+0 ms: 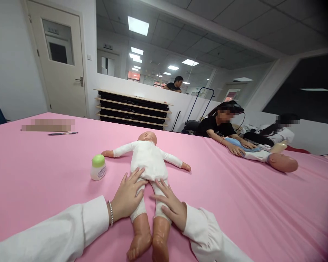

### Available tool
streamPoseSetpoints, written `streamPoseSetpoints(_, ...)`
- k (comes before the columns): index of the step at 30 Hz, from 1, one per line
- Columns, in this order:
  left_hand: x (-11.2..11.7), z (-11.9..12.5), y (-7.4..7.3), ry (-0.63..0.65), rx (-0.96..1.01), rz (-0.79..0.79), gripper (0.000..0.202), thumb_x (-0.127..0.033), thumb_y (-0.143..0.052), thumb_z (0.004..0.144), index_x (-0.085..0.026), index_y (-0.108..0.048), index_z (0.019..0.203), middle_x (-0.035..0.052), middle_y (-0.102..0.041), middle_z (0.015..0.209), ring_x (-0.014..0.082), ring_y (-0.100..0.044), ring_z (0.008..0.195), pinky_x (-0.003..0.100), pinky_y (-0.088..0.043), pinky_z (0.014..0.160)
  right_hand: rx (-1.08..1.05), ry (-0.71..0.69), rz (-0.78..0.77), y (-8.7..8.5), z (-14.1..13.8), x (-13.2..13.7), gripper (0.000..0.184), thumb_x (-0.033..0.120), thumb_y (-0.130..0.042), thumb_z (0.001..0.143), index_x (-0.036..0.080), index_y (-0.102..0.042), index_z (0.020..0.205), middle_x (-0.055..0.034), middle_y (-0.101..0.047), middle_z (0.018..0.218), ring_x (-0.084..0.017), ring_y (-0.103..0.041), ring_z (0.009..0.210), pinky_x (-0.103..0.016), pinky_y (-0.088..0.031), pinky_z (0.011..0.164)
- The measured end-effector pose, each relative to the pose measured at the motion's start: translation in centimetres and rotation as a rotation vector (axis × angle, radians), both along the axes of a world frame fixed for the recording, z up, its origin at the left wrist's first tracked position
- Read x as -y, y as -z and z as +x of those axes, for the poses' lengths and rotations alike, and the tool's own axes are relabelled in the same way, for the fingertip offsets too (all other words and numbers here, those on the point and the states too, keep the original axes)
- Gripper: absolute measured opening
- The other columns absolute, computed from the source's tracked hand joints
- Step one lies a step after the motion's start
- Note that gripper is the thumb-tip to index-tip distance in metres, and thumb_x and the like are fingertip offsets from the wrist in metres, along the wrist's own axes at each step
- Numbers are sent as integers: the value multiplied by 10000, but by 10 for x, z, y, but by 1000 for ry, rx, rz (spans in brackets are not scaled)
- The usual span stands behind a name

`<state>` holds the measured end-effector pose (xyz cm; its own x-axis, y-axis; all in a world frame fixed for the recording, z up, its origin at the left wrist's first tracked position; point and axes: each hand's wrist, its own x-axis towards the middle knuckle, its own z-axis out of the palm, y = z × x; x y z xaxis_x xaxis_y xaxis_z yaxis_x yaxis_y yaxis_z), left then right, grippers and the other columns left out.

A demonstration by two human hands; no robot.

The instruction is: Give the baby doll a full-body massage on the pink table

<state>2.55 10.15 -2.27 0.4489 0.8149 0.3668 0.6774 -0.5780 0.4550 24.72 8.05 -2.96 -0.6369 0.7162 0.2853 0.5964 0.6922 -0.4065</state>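
A baby doll [147,160] in a white cloth suit lies on its back on the pink-covered table [57,174], feet toward me and arms spread. My left hand [128,194] rests with fingers spread on the doll's upper leg at the left, its fingertips at the lower edge of the torso. On the other upper leg lies my right hand [171,203], also with fingers apart and holding nothing. To the left of the doll stands a small clear bottle [98,173] with a green cap, near the doll's hand.
A pen [62,133] lies at the far left. At the table's right, a person in black [218,125] has both hands on another doll [282,162] beside a yellowish bottle [278,146]. Stacked boards [132,109] and a blue-framed trolley [199,105] stand behind the table.
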Motion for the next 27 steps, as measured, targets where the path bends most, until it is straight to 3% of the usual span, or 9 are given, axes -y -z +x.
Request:
streamPoseSetpoints(8,0,-1,0,-9,22,34,339,-162,-379,820,-275,-575,1072,-22,-205,1454,248,-201,1323,571,-195,1032,-156,-42,-318,-20,12,43,416,525,-398,870,288,-576,1162,-30,-379,1341,-216,-84,1328,-490,-74,1071)
streamPoseSetpoints(10,0,-1,0,6,27,27,341,-159,-380,817,-274,-580,1069,-26,-203,1454,244,-189,1328,562,-197,1038,-236,-110,-435,-35,17,46,411,545,-459,836,271,-625,1093,-68,-527,1206,-247,-304,1262,-486,-157,1060)
streamPoseSetpoints(12,0,-1,-1,32,40,24,342,-149,-388,808,-265,-591,1057,-26,-206,1453,239,-182,1331,536,-214,1047,-350,-137,-547,-52,17,42,393,514,-471,845,237,-641,1067,-81,-666,908,-236,-604,952,-450,-389,948)
streamPoseSetpoints(13,0,-2,-1,45,51,25,343,-141,-395,801,-260,-599,1050,-24,-211,1452,236,-182,1331,515,-227,1053,-409,-112,-558,-60,15,37,377,484,-468,858,219,-638,1067,-63,-677,753,-209,-656,756,-400,-485,833)
streamPoseSetpoints(14,0,-2,-1,57,63,26,345,-133,-403,793,-254,-605,1046,-21,-217,1450,233,-184,1331,493,-240,1057,-455,-65,-526,-67,10,30,357,453,-463,870,207,-636,1061,-44,-663,659,-185,-651,627,-350,-526,725)
streamPoseSetpoints(16,-1,-3,-1,74,85,27,356,-122,-415,779,-245,-608,1052,-16,-230,1446,225,-184,1332,458,-259,1063,-461,36,-344,-74,-5,7,327,420,-460,876,198,-637,1038,-47,-668,706,-183,-649,666,-320,-529,689)
streamPoseSetpoints(18,-1,-3,-1,83,99,14,381,-108,-421,762,-243,-602,1069,-13,-251,1438,219,-179,1334,446,-267,1066,-335,62,-109,-71,-23,-24,336,410,-455,871,197,-614,1077,-79,-639,1001,-215,-597,958,-386,-459,878)
streamPoseSetpoints(21,-1,-3,0,80,103,-20,418,-81,-415,735,-247,-607,1067,0,-314,1409,216,-181,1333,446,-261,1069,-37,-14,99,-55,-44,-72,393,349,-372,890,197,-503,1228,-84,-449,1286,-229,-379,1226,-509,-204,1048)
streamPoseSetpoints(27,-2,-2,2,83,100,-62,452,-78,-390,724,-247,-600,1087,13,-417,1339,212,-219,1319,448,-280,1059,139,-53,165,-35,-37,-115,413,353,-324,916,258,-406,1309,-28,-299,1391,-205,-248,1296,-500,-127,1065)
